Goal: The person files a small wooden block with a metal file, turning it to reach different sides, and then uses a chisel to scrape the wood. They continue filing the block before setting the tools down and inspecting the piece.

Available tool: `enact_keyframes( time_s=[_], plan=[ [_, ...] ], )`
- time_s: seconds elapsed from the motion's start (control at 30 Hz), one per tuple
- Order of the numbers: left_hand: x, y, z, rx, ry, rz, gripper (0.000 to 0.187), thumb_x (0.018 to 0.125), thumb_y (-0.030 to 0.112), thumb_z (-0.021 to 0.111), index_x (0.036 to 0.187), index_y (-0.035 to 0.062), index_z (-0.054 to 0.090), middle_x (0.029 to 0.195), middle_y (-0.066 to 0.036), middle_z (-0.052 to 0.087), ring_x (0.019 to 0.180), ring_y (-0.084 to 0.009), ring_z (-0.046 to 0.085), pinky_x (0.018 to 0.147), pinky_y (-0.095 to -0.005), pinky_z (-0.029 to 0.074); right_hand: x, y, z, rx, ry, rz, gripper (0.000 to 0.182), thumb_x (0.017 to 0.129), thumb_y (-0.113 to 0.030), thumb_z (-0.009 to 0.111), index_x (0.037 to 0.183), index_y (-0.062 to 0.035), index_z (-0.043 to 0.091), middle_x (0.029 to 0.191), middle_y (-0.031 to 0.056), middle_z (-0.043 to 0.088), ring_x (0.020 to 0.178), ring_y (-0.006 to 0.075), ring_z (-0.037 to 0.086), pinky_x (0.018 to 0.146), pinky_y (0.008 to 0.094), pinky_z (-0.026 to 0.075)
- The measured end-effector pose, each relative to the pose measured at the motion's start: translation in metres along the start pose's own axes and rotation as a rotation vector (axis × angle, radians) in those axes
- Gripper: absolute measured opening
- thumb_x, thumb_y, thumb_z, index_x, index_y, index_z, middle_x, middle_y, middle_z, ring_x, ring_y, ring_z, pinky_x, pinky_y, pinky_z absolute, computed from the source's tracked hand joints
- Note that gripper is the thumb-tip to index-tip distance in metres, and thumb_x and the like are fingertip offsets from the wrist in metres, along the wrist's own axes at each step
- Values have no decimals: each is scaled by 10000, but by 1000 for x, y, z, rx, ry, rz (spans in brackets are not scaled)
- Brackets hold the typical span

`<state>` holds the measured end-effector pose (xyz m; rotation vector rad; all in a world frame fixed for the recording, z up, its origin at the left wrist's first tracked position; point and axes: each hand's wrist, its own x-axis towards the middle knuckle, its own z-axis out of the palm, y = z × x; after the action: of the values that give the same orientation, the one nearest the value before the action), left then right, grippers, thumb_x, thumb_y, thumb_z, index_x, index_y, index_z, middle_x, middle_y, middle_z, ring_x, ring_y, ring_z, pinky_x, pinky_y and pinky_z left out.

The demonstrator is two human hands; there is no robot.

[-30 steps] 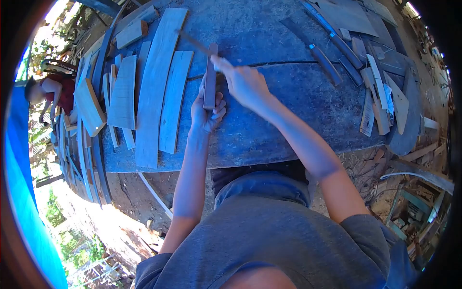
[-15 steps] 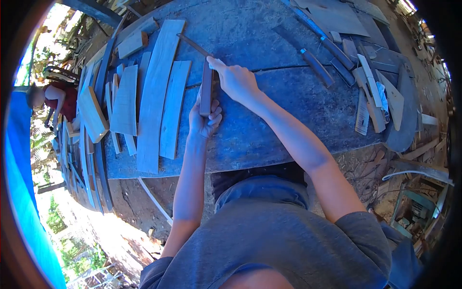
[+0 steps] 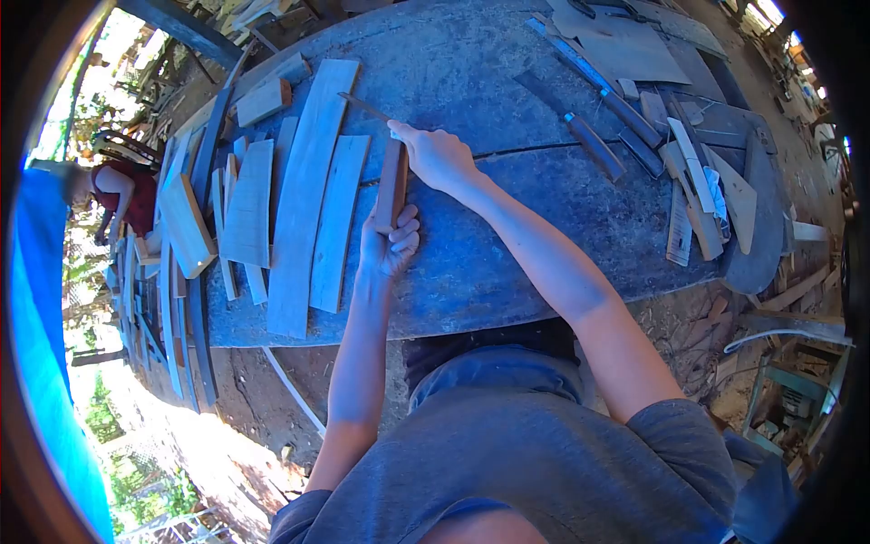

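Observation:
My left hand (image 3: 391, 249) is wrapped round the lower end of a reddish-brown wooden block (image 3: 391, 189), which points away from me over the blue-grey worktable (image 3: 480, 258). At the block's far end, my right hand (image 3: 440, 161) is closed on a narrow dark blade (image 3: 364, 106) that sticks out to the upper left. Its handle is hidden in my fist, and I cannot tell whether it is a knife or a file. The right fingers sit right by the block's top end.
Long pale boards (image 3: 313, 199) and short offcuts (image 3: 246, 204) lie on the left. Farther right are a wood-handled blade tool (image 3: 594, 145), a chisel-like tool (image 3: 625, 113) and wood scraps (image 3: 698, 181). A person in a red top (image 3: 136, 195) is at the far left.
The whole scene sits slightly lower in view as the head shifts. The block has turned a little, showing more of its side. Both hands keep their hold.

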<state>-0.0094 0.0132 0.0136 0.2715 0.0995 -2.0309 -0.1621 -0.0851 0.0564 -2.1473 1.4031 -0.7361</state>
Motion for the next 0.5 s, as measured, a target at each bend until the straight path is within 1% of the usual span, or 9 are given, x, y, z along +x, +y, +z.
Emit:
enact_keyframes(
  time_s=[0.03, 0.1, 0.17, 0.27, 0.3, 0.37, 0.4, 0.43, 0.5],
  plan=[
    [-2, -2, 5, -87, -30, -67, 455, 1022, 474, 353, 1168, 53, 446, 800, -112, 436, 507, -128, 396, 374, -220, 305, 4, 2, 4, 46, 31, 0, 412, 1003, -224, 399, 1406, -270, 471, 875, 201, 692, 777, 399, 677, 681, 497, 550],
    [-8, -10, 20, 54, -93, -22, 544, 1002, 523, 370, 1266, 49, 404, 854, -124, 476, 541, -146, 458, 398, -230, 430, -1, 3, 4, 24, 3, 9, 411, 1006, -230, 394, 1407, -272, 469, 886, 193, 696, 774, 395, 678, 681, 496, 550],
    [-13, -19, 32, 465, -30, 81, 589, 1001, 505, 386, 1348, 30, 350, 991, -180, 521, 669, -201, 585, 519, -301, 588, -7, 0, -2, 6, -30, 34, 410, 1009, -235, 389, 1409, -275, 467, 896, 185, 701, 771, 392, 679, 682, 495, 550],
    [-3, -2, 21, 760, 155, 42, 571, 1011, 459, 389, 1363, 12, 346, 1109, -231, 523, 843, -298, 641, 639, -393, 637, 2, 4, 2, -31, -104, 30, 405, 1015, -249, 380, 1410, -242, 469, 1003, 185, 694, 853, 396, 674, 743, 496, 542],
    [-6, -3, 23, 760, 155, 50, 571, 1011, 459, 389, 1363, 12, 346, 1109, -231, 523, 843, -298, 641, 639, -393, 637, 16, 21, 22, 114, -44, -46, 405, 1014, -250, 381, 1408, -223, 469, 1060, 184, 680, 895, 399, 665, 774, 493, 534],
    [-11, -9, 29, 50, 129, 122, 506, 1029, 404, 356, 1347, 13, 393, 1112, -237, 528, 920, -346, 635, 669, -416, 634, 22, 26, 27, 263, 19, -123, 407, 1013, -250, 381, 1407, -203, 470, 1117, 184, 666, 937, 402, 656, 806, 489, 526],
    [-14, -9, 26, -62, 76, 99, 486, 1037, 383, 307, 1302, 0, 446, 1080, -228, 544, 899, -344, 632, 731, -416, 629, 14, 24, 16, 244, -19, -31, 406, 1014, -250, 378, 1405, -190, 471, 1154, 187, 649, 976, 408, 640, 835, 485, 515],
    [-18, -6, 15, -70, 83, 106, 486, 1037, 383, 307, 1302, 0, 446, 1080, -228, 544, 899, -344, 632, 731, -416, 629, 1, 23, 11, 227, -68, 65, 405, 1015, -249, 375, 1402, -177, 471, 1191, 191, 633, 1016, 414, 624, 864, 481, 504],
    [-16, 4, -11, 80, -139, 15, 505, 1039, 395, 259, 1270, -8, 460, 1042, -217, 557, 864, -326, 626, 753, -441, 611, -37, 17, 8, 88, -72, 3, 446, 958, -181, 448, 1402, -213, 478, 1010, 207, 677, 854, 397, 671, 733, 496, 537]
  ],
)
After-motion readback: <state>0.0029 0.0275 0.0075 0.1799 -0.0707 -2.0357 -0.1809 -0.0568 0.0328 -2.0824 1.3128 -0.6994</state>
